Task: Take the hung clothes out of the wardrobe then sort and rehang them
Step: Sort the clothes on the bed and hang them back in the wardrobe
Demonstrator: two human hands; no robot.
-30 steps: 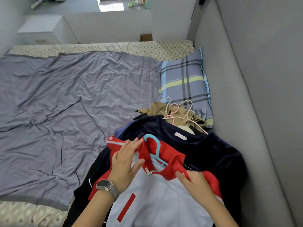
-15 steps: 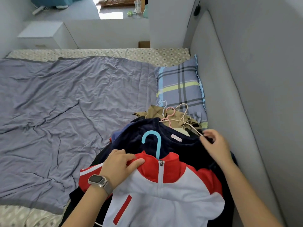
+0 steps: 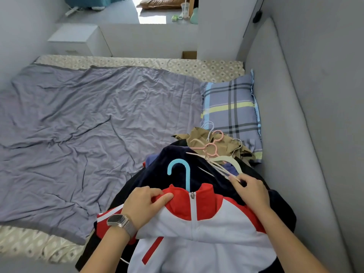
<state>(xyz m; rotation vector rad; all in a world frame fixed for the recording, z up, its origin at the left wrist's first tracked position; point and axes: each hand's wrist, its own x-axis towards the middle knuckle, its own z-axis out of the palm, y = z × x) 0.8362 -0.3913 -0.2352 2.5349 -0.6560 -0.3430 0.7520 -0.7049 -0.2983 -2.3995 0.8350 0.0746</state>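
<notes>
A pile of clothes on hangers lies on the bed near the headboard. On top is a white and red zip jacket [image 3: 199, 231] with a blue hanger hook [image 3: 180, 172] sticking out of its collar. My left hand [image 3: 144, 205] pinches the red collar on the left. Beneath lies a dark navy garment [image 3: 157, 174]. My right hand [image 3: 251, 191] rests on it, fingers pinching the end of thin pale hangers [image 3: 218, 166]. Further back, pink hangers [image 3: 211, 148] lie on a khaki garment [image 3: 197, 134].
A grey-purple blanket [image 3: 88, 125] covers most of the bed. A plaid pillow [image 3: 230, 107] sits by the padded grey headboard [image 3: 295, 134] on the right. A white nightstand [image 3: 76, 39] stands beyond the bed.
My right hand left the jacket's collar, reached up right to the pale hangers, then drew slightly back. The left hand closed on the red collar and the jacket now lies straighter.
</notes>
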